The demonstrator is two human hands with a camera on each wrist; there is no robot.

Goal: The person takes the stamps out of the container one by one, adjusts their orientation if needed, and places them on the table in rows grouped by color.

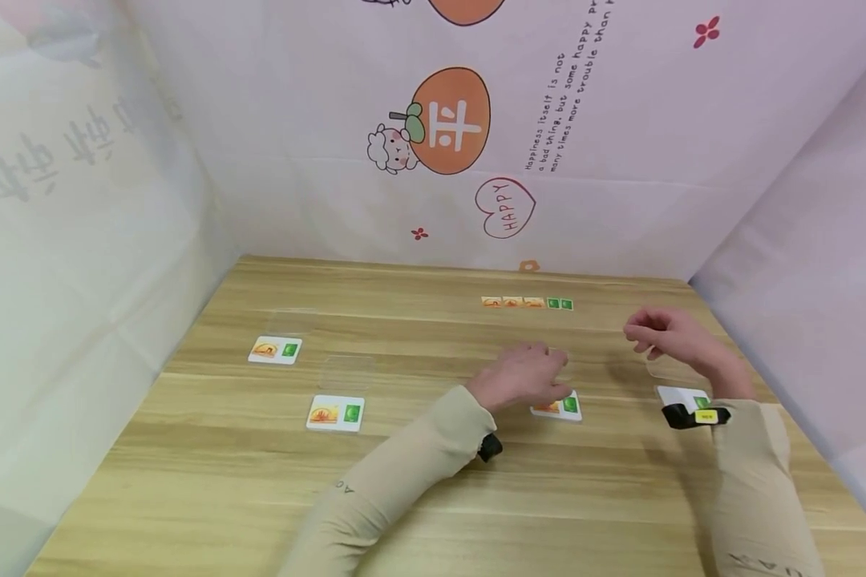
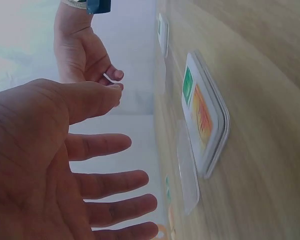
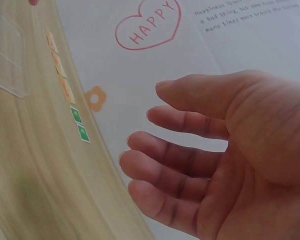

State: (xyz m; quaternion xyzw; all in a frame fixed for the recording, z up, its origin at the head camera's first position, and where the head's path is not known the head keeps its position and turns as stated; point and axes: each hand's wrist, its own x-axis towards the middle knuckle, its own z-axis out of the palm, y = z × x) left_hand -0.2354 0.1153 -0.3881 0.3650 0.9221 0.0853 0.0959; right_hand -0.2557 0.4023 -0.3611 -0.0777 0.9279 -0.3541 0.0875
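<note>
My left hand (image 1: 523,375) is over a small stack of white cards (image 2: 205,115) whose top bears an orange picture and a green square. Its fingers are spread and relaxed in the left wrist view, with nothing between them. Beside that stack lies a clear plastic piece (image 2: 187,170). My right hand (image 1: 674,336) hovers above the table's right side, fingers loosely bent and holding nothing in the right wrist view. Below it, partly covered by the wrist, is another white card (image 1: 681,397) with a clear plastic piece (image 1: 671,369) behind it.
Small orange and green picture pieces (image 1: 527,303) lie in a row towards the back of the wooden table (image 1: 260,497). On the left are two more white cards, one farther back (image 1: 275,350) and one nearer (image 1: 335,413), each with clear plastic behind. Printed cloth (image 1: 317,160) surrounds the table.
</note>
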